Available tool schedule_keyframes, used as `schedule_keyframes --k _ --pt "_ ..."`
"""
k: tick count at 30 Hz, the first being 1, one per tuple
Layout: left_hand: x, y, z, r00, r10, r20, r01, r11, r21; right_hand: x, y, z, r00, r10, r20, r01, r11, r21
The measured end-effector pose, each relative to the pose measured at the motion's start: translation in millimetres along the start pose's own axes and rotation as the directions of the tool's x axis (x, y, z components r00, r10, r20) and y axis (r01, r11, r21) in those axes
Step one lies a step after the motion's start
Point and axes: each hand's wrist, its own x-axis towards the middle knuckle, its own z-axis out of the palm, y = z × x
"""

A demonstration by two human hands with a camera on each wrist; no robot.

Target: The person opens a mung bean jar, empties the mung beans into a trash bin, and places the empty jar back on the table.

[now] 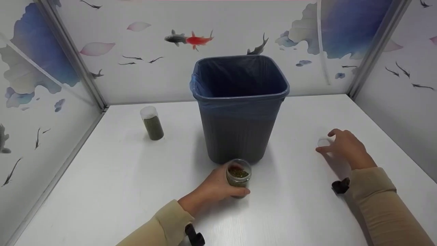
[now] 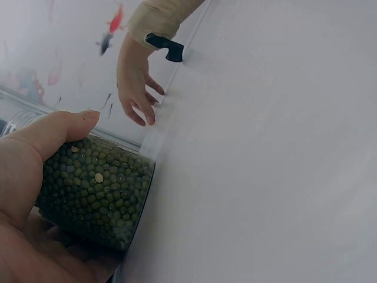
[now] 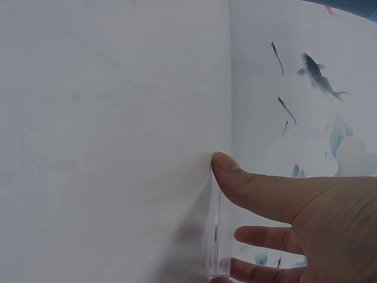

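Observation:
My left hand (image 1: pixel 215 184) grips a clear jar (image 1: pixel 239 177) of green mung beans (image 2: pixel 97 191) around its side. The jar stands upright with its mouth uncovered, in front of a bin. In the left wrist view the thumb lies across the jar's upper side, and part of the other fingers is hidden behind it. Off to the right, my right hand (image 1: pixel 346 147) pinches a clear round lid (image 1: pixel 323 142) by its edges, low at the white table. Thumb and a fingertip are at opposite edges of the lid (image 3: pixel 217 236) in the right wrist view.
A tall dark bin (image 1: pixel 237 133) lined with a blue bag (image 1: pixel 242 105) stands open at the middle back. Back left stands a second clear jar (image 1: pixel 153 126) with green contents. Printed panels (image 1: pixel 136 75) enclose the white table (image 1: pixel 119 191) at the back and sides.

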Motion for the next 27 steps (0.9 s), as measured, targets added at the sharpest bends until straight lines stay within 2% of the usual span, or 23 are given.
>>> schedule_keyframes --k 13,17,20,22,27 --pt "-0.1 -1.2 1.0 1.000 0.010 -0.010 -0.010 1.000 0.003 2.2 2.0 -2.1 1.000 -0.006 0.004 0.006 1.000 0.004" --pt "-0.2 -1.3 1.3 1.000 0.010 -0.010 -0.010 1.000 -0.004 1.4 1.7 -5.9 1.000 -0.014 -0.028 0.014 1.000 0.010" --pt "-0.5 -1.3 1.5 1.000 0.015 -0.003 -0.015 1.000 -0.025 0.3 -0.4 -10.2 0.993 -0.033 -0.112 0.036 0.999 0.020" --pt "-0.6 -1.3 1.4 1.000 0.017 0.002 -0.017 0.999 -0.034 -0.9 -3.5 -13.6 0.978 -0.061 -0.198 0.069 0.997 0.034" --pt "0.1 -0.3 0.2 1.000 0.018 0.004 -0.018 1.000 -0.024 -8.2 -17.5 -27.7 0.910 -0.103 -0.401 0.150 0.985 0.087"
